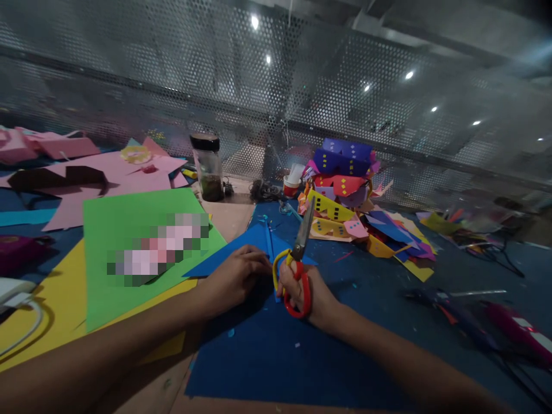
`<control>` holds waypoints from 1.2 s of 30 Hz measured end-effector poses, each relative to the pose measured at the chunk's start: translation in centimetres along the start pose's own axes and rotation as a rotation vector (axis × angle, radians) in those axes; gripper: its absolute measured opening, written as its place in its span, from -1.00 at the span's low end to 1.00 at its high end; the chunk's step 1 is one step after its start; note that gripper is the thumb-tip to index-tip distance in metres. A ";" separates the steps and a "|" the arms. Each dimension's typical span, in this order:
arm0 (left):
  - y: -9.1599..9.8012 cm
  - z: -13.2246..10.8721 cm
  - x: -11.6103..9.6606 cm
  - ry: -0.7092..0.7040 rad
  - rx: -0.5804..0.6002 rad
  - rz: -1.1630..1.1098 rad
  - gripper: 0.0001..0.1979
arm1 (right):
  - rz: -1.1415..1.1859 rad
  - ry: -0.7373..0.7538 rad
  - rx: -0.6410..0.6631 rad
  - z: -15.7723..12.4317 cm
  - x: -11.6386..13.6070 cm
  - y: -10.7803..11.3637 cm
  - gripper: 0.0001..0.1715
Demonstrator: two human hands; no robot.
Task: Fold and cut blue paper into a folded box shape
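My right hand [304, 290] is closed around the red and yellow handles of a pair of scissors [303, 230], whose blades point up and away. Close by on the left, my left hand [239, 273] rests with curled fingers on a blue paper piece [224, 253]; whether its fingertips pinch anything is hidden. A narrow blue strip [269, 236] runs between the hands, towards the far side. Both hands are over a dark blue sheet [259, 368].
Green paper [103, 230] lies left, over yellow paper [56, 328]. A lidded jar [209, 172] stands behind. Decorated paper pieces [340, 184] are piled at the back right, beside coloured sheets [401, 230]. Glue guns [517, 333] and cords lie at the right.
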State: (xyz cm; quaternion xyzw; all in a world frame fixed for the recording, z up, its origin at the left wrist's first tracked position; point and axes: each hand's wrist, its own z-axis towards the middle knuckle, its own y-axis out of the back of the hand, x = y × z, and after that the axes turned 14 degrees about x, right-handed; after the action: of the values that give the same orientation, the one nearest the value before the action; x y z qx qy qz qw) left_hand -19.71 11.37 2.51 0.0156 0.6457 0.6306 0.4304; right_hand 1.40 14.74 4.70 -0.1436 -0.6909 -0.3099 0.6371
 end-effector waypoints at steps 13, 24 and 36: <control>0.1 0.0 -0.2 0.016 -0.028 -0.030 -0.61 | -0.124 0.078 0.030 -0.1 -0.4 0.1 -0.42; -0.4 -0.1 0.7 0.042 -0.041 -0.048 -0.64 | -0.166 0.098 0.024 -1.3 -0.1 0.0 -0.37; -0.4 -0.2 0.6 0.046 -0.044 -0.020 -0.60 | -0.160 0.016 -0.019 -1.7 -0.2 0.7 -0.37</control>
State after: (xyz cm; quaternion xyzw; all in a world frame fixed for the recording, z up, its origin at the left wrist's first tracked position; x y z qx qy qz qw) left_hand -20.00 11.52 1.80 -0.0150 0.6413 0.6406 0.4220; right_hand 3.21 14.27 4.63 -0.0917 -0.6922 -0.3674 0.6143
